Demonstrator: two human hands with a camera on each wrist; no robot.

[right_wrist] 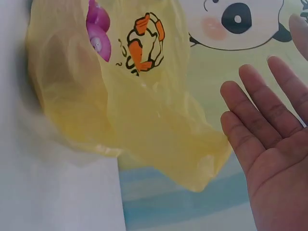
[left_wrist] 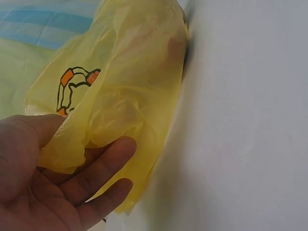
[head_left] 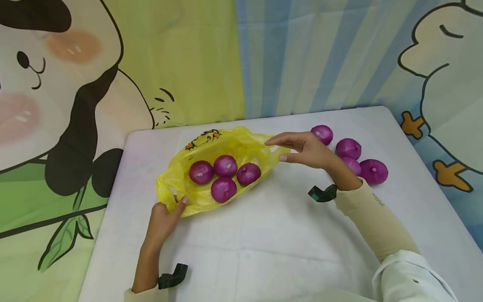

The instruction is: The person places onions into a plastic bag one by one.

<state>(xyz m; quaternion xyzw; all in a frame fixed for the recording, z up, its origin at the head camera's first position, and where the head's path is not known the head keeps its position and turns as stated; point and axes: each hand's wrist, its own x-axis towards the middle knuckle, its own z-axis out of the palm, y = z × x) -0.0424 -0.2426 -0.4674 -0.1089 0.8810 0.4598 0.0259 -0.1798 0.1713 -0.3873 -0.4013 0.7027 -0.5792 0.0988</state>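
A yellow plastic bag (head_left: 241,140) lies mouth open on the table, with several purple onions (head_left: 225,190) inside it. My left hand (head_left: 164,220) pinches the bag's near left edge, thumb on top and fingers underneath. In the left wrist view, the thin film passes between thumb and fingers. Beside the bag's right handle, my right hand (head_left: 307,149) is spread, its thumb apart from the fingers. In the right wrist view the palm and straight fingers (right_wrist: 262,113) face the bag, holding nothing. Two onions (right_wrist: 99,43) show through the bag's mouth there.
Several loose purple onions (head_left: 374,171) sit at the right, beyond and beside my right wrist. The white table (head_left: 241,260) ends at the back against a cartoon-printed curtain (head_left: 188,63). A black wrist camera (head_left: 323,194) juts from each wrist.
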